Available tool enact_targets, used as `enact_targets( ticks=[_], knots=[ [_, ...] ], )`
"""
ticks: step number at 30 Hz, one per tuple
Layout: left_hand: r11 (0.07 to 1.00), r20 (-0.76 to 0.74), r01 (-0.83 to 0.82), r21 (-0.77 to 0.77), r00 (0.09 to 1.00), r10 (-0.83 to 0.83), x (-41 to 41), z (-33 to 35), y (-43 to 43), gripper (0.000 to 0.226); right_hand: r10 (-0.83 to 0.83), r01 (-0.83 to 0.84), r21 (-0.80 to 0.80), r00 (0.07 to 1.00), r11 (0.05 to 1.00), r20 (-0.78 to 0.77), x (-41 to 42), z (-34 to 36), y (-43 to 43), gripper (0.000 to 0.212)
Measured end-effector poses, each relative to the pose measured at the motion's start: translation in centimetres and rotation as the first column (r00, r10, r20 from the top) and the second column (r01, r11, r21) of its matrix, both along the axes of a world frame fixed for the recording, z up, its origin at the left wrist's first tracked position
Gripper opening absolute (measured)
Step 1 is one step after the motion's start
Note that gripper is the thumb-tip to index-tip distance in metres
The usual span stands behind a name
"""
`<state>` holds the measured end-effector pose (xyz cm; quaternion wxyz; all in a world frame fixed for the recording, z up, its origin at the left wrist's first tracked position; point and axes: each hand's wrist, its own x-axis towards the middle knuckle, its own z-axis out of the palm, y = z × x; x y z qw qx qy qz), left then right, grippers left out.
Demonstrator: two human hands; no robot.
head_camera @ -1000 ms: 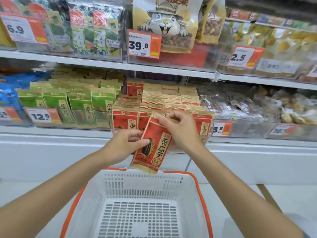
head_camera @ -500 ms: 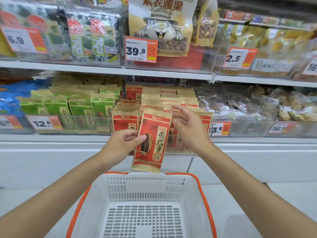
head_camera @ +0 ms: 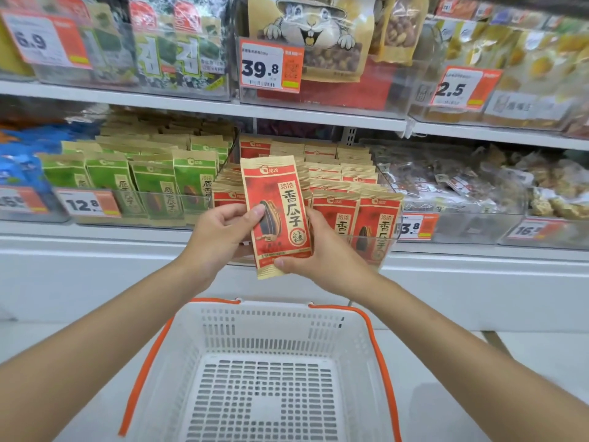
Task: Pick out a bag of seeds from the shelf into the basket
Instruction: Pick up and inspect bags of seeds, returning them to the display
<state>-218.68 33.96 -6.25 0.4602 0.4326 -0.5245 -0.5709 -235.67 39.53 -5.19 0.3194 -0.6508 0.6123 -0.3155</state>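
Observation:
A red and tan bag of sunflower seeds [head_camera: 276,199] stands upright in front of the shelf, above the far rim of the basket. My left hand [head_camera: 220,237] grips its left edge, thumb on the front. My right hand [head_camera: 322,250] holds its lower right edge, thumb pressed on the bottom corner. Below, the white basket [head_camera: 357,342] with orange handles has nothing inside it. Behind the bag, rows of the same red seed bags [head_camera: 360,215] fill a clear shelf bin.
Green seed bags [head_camera: 153,183] sit in the bin to the left, clear packs of snacks [head_camera: 462,186] to the right. The upper shelf [head_camera: 204,106] carries seaweed and nut packs. Orange price tags [head_camera: 271,68] line the shelf fronts. A white cabinet front runs below the shelves.
The bag went from tilted to upright and rose slightly. My right hand let go of its top, then took hold of its lower right edge. My left hand kept its grip.

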Motion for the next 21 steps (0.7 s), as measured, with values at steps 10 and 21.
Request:
enact_targets(
  ticks=[10,21],
  knots=[
    [0.999,0.04,0.026,-0.025,0.999,-0.025,0.4,0.3,-0.1,0.024,0.147,-0.168,0.111,0.973,0.979,0.179,-2.2,1.0,-0.6,0.085],
    [0.992,0.079,-0.001,-0.125,0.997,0.011,0.5,1.2,0.1,0.02,0.159,-0.261,0.148,0.858,0.954,0.489,-3.7,2.4,-0.7,0.062]
  ],
)
